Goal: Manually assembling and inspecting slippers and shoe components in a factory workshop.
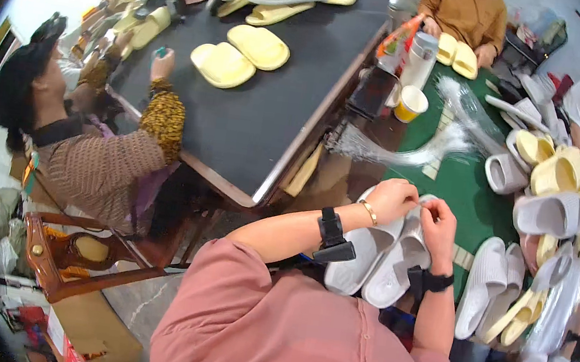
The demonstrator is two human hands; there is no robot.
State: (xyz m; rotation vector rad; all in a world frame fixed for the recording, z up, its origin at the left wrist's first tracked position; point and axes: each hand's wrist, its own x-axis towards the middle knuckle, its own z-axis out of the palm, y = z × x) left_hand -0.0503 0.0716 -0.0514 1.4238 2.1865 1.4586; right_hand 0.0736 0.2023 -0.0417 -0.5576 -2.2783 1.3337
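Note:
A pair of pale grey-white slippers (387, 288) lies in front of me at the table's near edge, toes towards me. Over their far ends, my left hand (390, 200) and my right hand (438, 224) come close together. Both hands are closed in a fingertip pinch, and whatever lies between the fingers is too small to make out. Beyond them, bundles of thin clear plastic strands (409, 152) spread across the green table top (459, 187). My forearms wear black wrist straps, each with a small box.
Grey, white and yellow slippers (550, 213) pile up on the right. A yellow paper cup (411, 104), flask (419, 61) and black case (373, 93) stand beyond the strands. Yellow slippers (223, 64) lie on the dark table (260, 127); co-workers sit at left and opposite, the latter touching yellow slippers.

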